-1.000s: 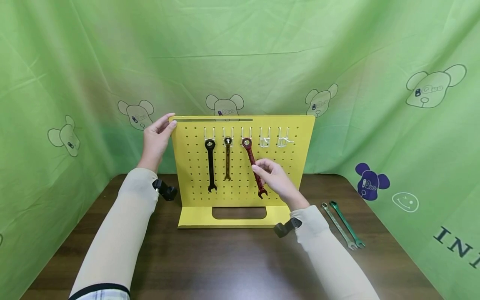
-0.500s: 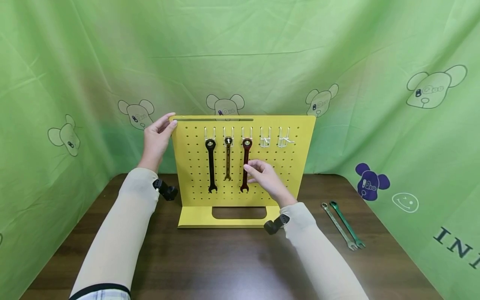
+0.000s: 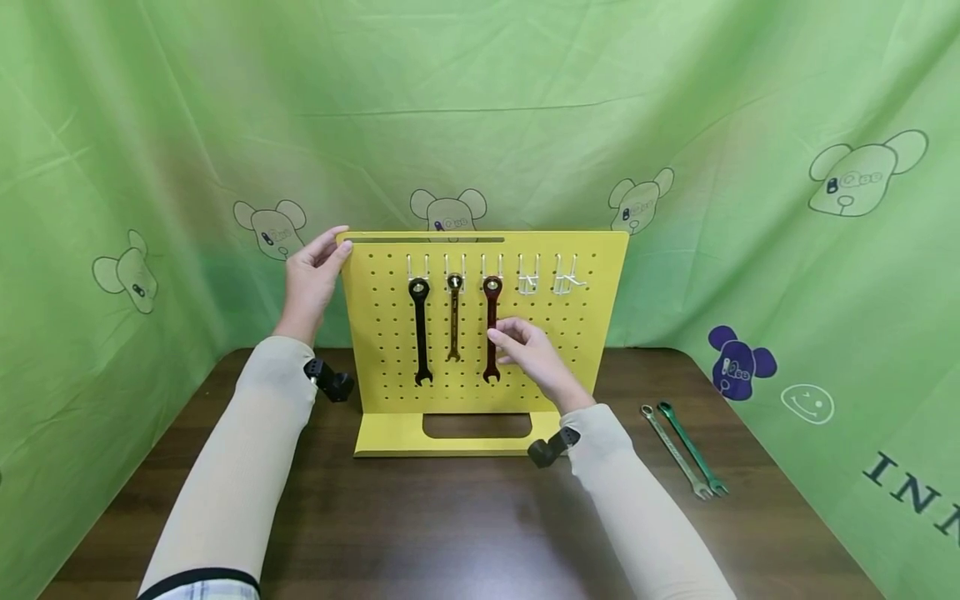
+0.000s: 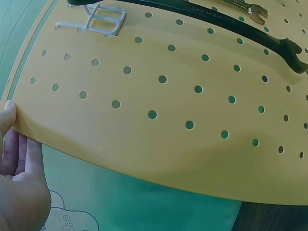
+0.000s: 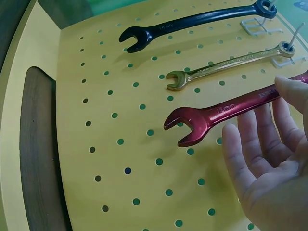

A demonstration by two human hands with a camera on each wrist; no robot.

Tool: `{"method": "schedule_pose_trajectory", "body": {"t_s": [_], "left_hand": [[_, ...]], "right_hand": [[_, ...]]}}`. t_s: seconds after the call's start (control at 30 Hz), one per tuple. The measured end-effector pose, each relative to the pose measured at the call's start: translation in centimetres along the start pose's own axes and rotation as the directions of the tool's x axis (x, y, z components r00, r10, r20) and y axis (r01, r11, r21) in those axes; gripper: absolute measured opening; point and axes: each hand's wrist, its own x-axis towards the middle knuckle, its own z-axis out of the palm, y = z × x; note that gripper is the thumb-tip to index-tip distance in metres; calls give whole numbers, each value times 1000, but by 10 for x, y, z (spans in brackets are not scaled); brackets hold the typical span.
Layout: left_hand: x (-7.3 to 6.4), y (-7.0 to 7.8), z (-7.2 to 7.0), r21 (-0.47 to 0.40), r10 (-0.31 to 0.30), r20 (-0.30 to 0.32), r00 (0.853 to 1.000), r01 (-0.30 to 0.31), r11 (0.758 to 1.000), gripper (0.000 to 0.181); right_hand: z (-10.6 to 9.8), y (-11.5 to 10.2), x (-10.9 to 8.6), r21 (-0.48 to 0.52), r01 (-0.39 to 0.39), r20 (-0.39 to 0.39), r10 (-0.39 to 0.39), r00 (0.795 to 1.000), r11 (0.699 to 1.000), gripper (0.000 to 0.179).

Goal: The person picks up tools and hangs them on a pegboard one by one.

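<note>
We saw the left hand [image 3: 311,279] pinching the upper left corner of the yellow pegboard [image 3: 540,392], with the thumb on the front and the fingers behind. The right hand [image 3: 536,350] held the red wrench [image 5: 233,107] by its shaft, the thumb laid on the near face and the other fingers spread beneath. That wrench hung nearly upright in front of the board, its ring end at the third hook from the left and its forked end pointing down (our right wrist view cut the ring off). Beside it, to the left, we found the gold wrench [image 3: 454,321], the smallest of the hanging three, and then the black wrench [image 3: 422,333], each on its own hook. Two more white hooks [image 3: 528,285] stuck out to the right of the red one. On the dark wooden table [image 3: 450,525], right of the board, we noticed the silver wrench [image 3: 675,451] and the green wrench [image 3: 692,447] lying slantwise, side by side. Behind everything hung a green cloth [image 3: 480,100] printed with mouse-eared heads.
</note>
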Motion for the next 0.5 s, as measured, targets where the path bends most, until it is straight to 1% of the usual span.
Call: {"method": "schedule_pose_trajectory", "body": {"t_s": [0.3, 0.5], "left_hand": [[0, 0, 0, 6, 1, 5, 1000, -1, 1000, 38], [0, 0, 0, 1, 1, 0, 1000, -1, 1000, 37]], "right_hand": [[-5, 0, -5, -30, 17, 36, -16, 999, 999, 45], [-10, 1, -13, -78, 51, 51, -47, 998, 996, 44]]}}
